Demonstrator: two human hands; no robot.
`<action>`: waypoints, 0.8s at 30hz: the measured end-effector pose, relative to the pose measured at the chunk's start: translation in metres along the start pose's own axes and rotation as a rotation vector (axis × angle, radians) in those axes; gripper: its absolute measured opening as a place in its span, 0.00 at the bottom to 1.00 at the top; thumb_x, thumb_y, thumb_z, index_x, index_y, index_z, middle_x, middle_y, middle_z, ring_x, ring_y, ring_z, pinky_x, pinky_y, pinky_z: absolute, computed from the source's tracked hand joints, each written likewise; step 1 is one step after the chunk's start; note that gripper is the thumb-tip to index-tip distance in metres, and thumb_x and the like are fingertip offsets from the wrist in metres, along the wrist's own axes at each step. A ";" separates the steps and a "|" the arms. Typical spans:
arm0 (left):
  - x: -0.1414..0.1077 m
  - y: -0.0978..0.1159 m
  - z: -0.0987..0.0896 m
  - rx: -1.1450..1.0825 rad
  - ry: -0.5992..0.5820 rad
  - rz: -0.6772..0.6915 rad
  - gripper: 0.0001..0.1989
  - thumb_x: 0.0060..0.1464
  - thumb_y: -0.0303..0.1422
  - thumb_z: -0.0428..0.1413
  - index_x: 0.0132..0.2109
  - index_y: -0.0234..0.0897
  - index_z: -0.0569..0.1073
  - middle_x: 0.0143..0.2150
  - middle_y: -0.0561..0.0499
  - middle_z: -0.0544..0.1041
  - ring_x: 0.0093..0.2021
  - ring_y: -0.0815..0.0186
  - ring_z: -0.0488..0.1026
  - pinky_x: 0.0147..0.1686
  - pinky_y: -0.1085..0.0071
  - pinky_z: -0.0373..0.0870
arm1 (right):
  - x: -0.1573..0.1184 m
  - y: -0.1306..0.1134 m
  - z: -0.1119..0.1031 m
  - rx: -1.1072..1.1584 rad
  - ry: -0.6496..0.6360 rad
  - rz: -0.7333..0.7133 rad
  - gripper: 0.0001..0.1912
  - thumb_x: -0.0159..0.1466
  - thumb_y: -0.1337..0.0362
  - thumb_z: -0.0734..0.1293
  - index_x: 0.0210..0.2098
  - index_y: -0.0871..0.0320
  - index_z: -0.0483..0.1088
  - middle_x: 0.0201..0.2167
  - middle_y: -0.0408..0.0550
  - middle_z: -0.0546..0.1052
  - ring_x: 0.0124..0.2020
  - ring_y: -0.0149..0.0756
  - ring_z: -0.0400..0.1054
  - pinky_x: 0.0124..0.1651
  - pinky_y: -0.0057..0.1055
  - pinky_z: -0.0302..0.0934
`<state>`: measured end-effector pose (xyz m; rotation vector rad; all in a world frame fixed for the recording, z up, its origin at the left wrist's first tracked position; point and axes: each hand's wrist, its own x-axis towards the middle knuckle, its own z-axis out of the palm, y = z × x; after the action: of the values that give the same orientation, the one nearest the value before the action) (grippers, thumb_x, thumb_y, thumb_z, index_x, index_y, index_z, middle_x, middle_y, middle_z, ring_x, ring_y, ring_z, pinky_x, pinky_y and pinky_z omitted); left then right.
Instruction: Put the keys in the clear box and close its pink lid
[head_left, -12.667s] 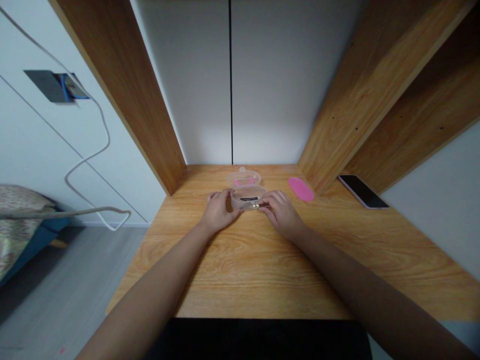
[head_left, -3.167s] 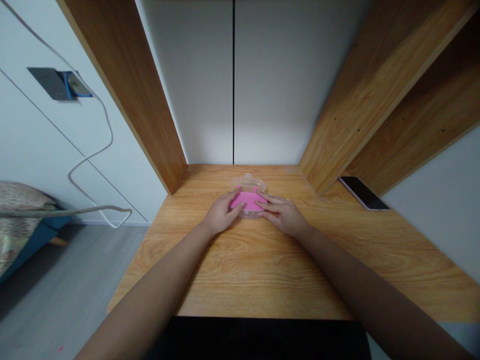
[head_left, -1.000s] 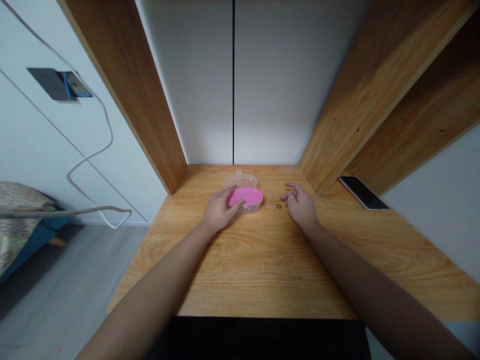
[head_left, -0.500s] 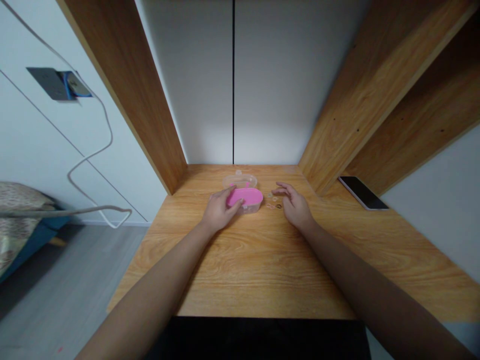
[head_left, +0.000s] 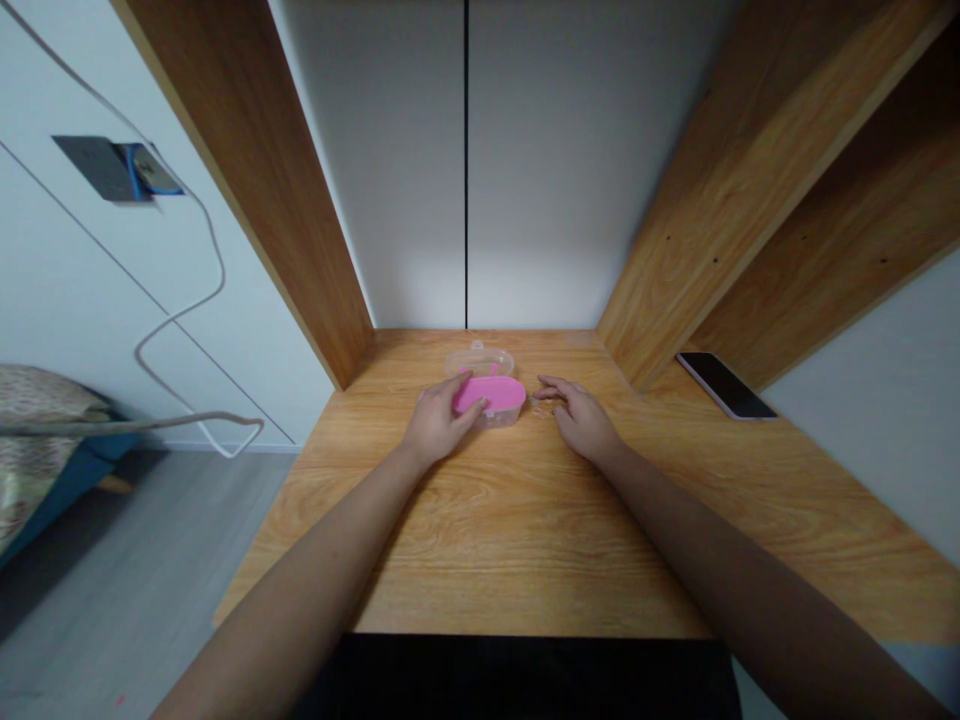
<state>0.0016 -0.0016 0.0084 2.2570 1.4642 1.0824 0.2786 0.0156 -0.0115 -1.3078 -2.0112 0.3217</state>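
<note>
A small clear box (head_left: 504, 417) with a pink insert (head_left: 491, 394) stands on the wooden table, its transparent lid (head_left: 480, 360) open toward the back. My left hand (head_left: 439, 420) grips the box's left end, thumb at the front and fingers behind. Just right of the box, my right hand (head_left: 585, 420) is over the table with its fingers apart, and I see nothing held in it. Small rings or bands (head_left: 541, 409) lie under and beside its fingertips, partly hidden by them.
A phone (head_left: 726, 385) lies at the right by a wooden upright (head_left: 720, 200). Another wooden panel (head_left: 262, 190) rises at the left. Behind the table is a pale wall. A white cable (head_left: 214, 240) hangs at the far left, near patterned fabric (head_left: 37, 430).
My right hand has moved a little left, toward the box, and now covers more of the small bands. My left hand and the box have stayed in place.
</note>
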 end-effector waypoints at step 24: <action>0.000 -0.001 0.000 -0.001 0.000 0.005 0.29 0.62 0.49 0.54 0.62 0.34 0.70 0.58 0.40 0.76 0.52 0.53 0.77 0.54 0.59 0.72 | 0.002 0.008 0.004 -0.181 -0.086 -0.141 0.24 0.58 0.76 0.58 0.44 0.55 0.80 0.46 0.50 0.80 0.51 0.44 0.69 0.58 0.47 0.64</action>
<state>0.0016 -0.0008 0.0079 2.2609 1.4581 1.0841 0.2809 0.0214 -0.0176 -1.2702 -2.2350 0.1347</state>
